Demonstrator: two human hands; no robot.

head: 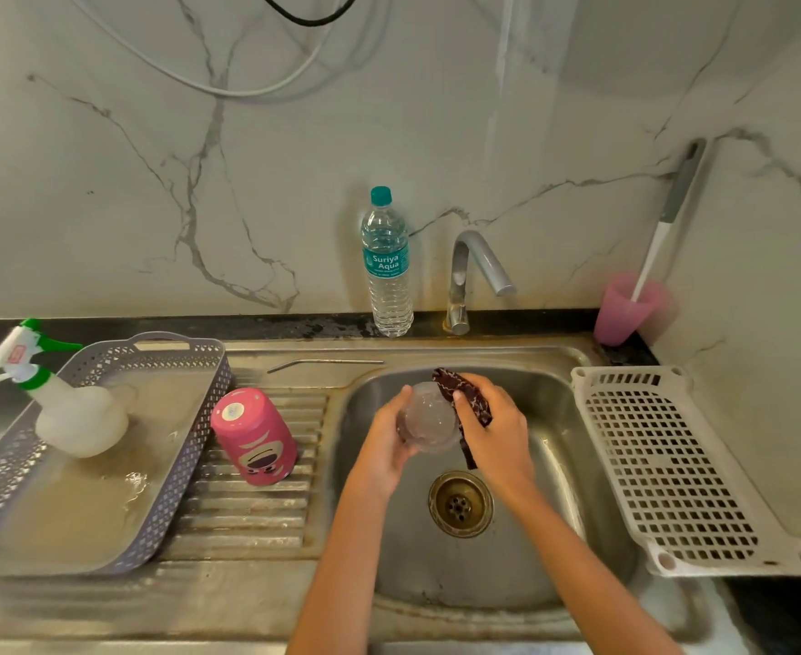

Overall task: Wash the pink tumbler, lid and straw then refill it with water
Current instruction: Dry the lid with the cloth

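Observation:
The pink tumbler [254, 437] stands upside down on the ribbed drainboard, left of the sink [554, 465]. A metal straw [325, 364] lies on the steel ledge behind it. Over the sink basin, my left hand [387, 442] holds the clear domed lid [429, 418] from its left side. My right hand [495, 425] grips a dark red patterned cloth [465, 394] and presses it against the lid's right side. The tap [476, 271] stands behind the basin; no water is seen running from it.
A water bottle [388, 262] stands left of the tap. A grey basket [105, 446] with a spray bottle [65, 404] sits at the left. A white perforated rack [673, 470] lies right of the sink. A pink cup [625, 309] holding a brush stands in the corner.

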